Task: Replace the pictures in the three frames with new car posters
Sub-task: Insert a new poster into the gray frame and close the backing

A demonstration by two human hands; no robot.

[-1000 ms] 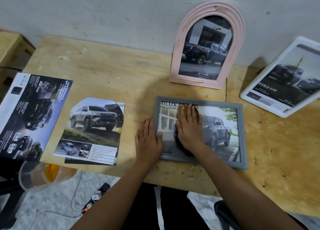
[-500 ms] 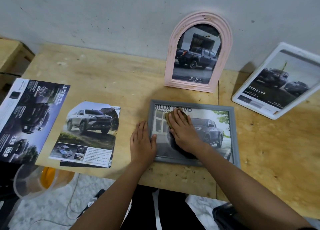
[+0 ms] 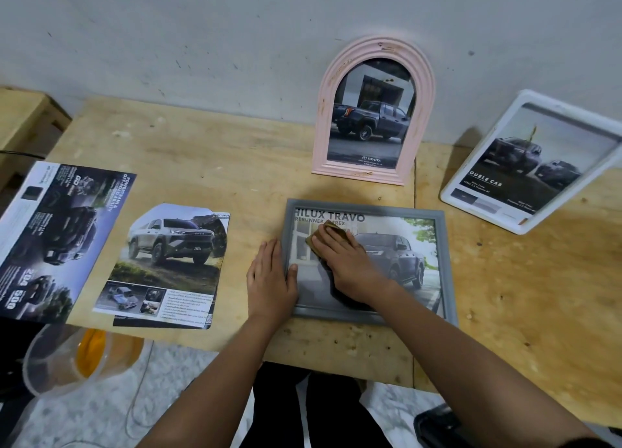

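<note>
Right hand [image 3: 350, 265] flat on a brown cloth [image 3: 331, 228], grip apart, fingers spread and pressing the cloth onto the glass of the grey frame [image 3: 367, 204]. Left hand [image 3: 269, 279] lies palm-down on the bench [image 3: 235, 158] just beside it, grip apart too, thumb touching the frame's left rail. That grey frame lies flat near the front edge, a truck poster inside. At the back edge, the pink arched frame [image 3: 363, 175] stands against the wall; the white frame [image 3: 481, 212] sits tilted toward the back right. Two loose car posters [image 3: 171, 265] lie toward the left edge, the outer one overhanging it.
</note>
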